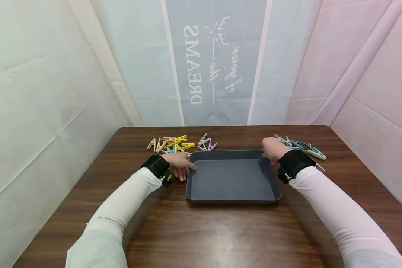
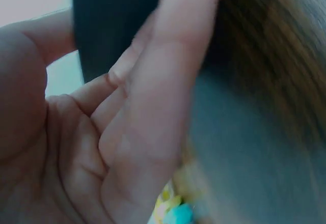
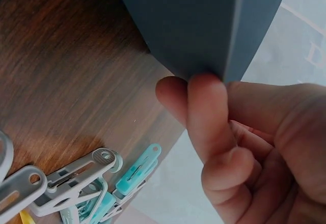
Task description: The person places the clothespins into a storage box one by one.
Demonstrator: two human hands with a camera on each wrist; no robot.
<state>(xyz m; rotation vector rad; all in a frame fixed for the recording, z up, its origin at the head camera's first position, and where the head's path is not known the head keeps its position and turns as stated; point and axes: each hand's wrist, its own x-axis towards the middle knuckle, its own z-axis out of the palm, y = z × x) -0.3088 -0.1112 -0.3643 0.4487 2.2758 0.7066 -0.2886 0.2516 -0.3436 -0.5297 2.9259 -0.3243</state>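
A dark grey rectangular baking tray (image 1: 234,180) sits on the wooden table, its inside bare. My left hand (image 1: 179,163) grips its left wall near the back, thumb over the rim and fingers outside. In the left wrist view, the tray wall (image 2: 117,20) shows between thumb and fingers, partly blurred. At the back right corner, my right hand (image 1: 274,149) pinches the rim. The right wrist view shows the thumb and fingertips on the tray corner (image 3: 188,25), the other fingers curled below.
Yellow clothespins (image 1: 188,145) lie with other colours behind my left hand. Purple (image 1: 212,144) and white clothespins lie behind the tray. Beyond my right hand are teal (image 1: 316,152) and grey clothespins (image 3: 76,178). Fabric curtains (image 1: 221,67) stand behind the table's far edge and at both sides.
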